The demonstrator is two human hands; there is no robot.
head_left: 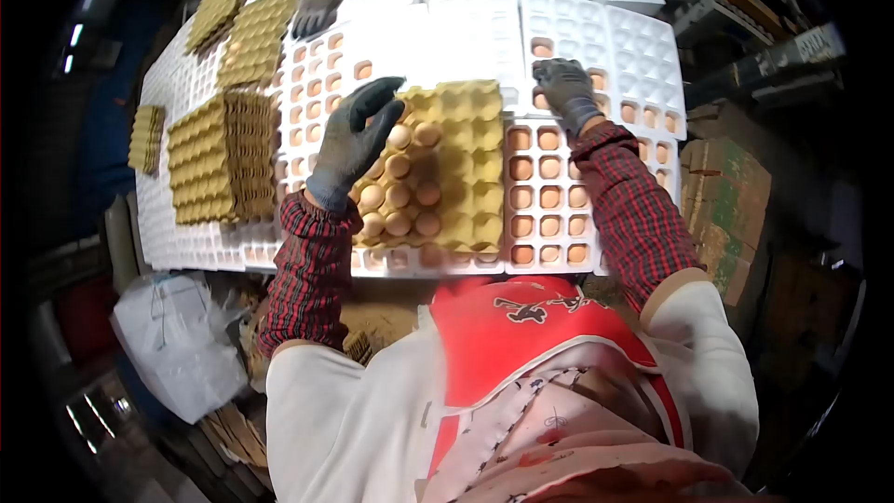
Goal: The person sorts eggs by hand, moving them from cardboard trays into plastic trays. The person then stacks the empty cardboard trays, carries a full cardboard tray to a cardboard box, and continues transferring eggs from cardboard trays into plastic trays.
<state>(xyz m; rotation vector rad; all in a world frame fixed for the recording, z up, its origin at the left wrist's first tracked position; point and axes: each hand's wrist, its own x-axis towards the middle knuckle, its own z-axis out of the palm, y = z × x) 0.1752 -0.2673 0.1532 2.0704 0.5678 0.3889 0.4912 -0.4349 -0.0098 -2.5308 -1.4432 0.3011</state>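
Note:
My left hand (352, 142), in a grey glove, is at the left edge of a yellow egg tray (480, 168). Its thumb and fingers are apart, curved over the tray's far left corner. Brown eggs (398, 166) fill part of the tray's left side; cells on its right show no eggs. Over a white foam tray (556, 28) at the right, my gloved right hand (564, 91) has its fingers bent down into the cells. Anything in its grip is hidden by the glove. Nearer me, another white foam tray (535, 210) holds rows of brown eggs.
A stack of yellow egg trays (222, 160) stands at the left, with more yellow trays (256, 37) behind it. At the far side is another person's gloved hand (318, 5). A cardboard box (726, 200) sits right of the table, a white plastic-wrapped bundle (177, 340) at lower left.

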